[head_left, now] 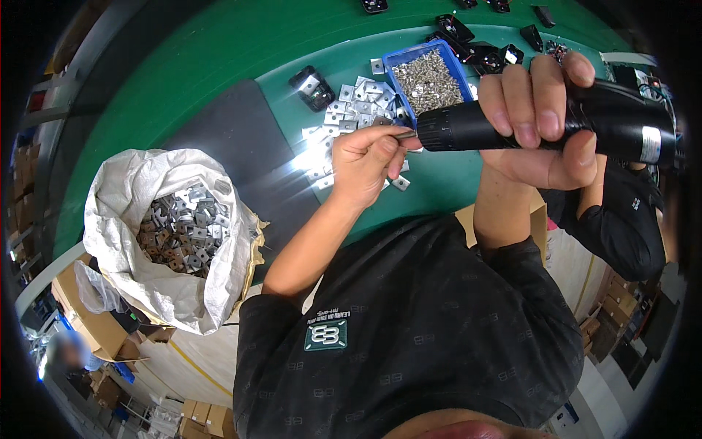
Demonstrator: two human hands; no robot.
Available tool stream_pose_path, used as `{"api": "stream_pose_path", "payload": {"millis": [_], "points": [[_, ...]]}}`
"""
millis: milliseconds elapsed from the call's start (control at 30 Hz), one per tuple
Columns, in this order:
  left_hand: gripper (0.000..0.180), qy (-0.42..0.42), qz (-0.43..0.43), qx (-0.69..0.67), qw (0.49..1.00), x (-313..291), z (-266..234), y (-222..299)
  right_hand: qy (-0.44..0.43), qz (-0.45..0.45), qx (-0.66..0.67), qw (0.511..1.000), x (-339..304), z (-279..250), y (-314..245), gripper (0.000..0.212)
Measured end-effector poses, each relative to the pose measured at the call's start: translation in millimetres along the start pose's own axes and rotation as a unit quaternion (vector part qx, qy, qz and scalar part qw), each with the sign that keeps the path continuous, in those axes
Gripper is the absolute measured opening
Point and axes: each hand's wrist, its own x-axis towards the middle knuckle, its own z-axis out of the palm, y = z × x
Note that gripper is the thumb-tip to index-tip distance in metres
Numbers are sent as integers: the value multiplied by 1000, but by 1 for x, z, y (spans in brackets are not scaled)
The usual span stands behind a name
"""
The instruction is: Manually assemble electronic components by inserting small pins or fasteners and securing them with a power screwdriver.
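My right hand (537, 121) is wrapped round a black electric screwdriver (457, 128), held sideways above the bench with its nose to the left. At that nose, the fingers of my left hand (365, 157) pinch a small, thin metal piece (404, 134); whether it is the driver's bit or a screw I cannot tell. Behind my left hand lies a loose pile of small silver metal plates (358, 110), each with a hole. A blue bin (464, 73) full of screws (428, 82) stands just beyond the screwdriver.
On the left, an open white woven sack (121, 234) holds many metal clips (190, 234). A black part with a metal plate (312, 88) sits on the green bench (281, 88) by a dark mat (227, 139). Black housings (453, 29) lie at the back. Another person's dark sleeve (621, 227) is at right.
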Motion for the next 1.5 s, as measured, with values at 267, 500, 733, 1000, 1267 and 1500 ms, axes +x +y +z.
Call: {"api": "stream_pose_path", "payload": {"millis": [267,500,733,1000,1267,1500], "points": [[29,41,52,227,972,1,1,15,-51,-87,4,995,-4,-4,13,58],[99,-52,180,752,632,43,-43,78,67,-69,-77,992,0,-9,30,66],[95,16,92,790,606,48,-84,75,121,-54,-166,977,21,-21,86,54],[72,35,106,759,641,58,-88,72,157,-41,-224,961,29,-37,144,36],[69,43,105,760,640,59,-90,73,153,-44,-235,959,29,-41,154,37],[68,46,110,749,652,59,-90,74,123,-34,-225,966,27,-43,153,37]]}}
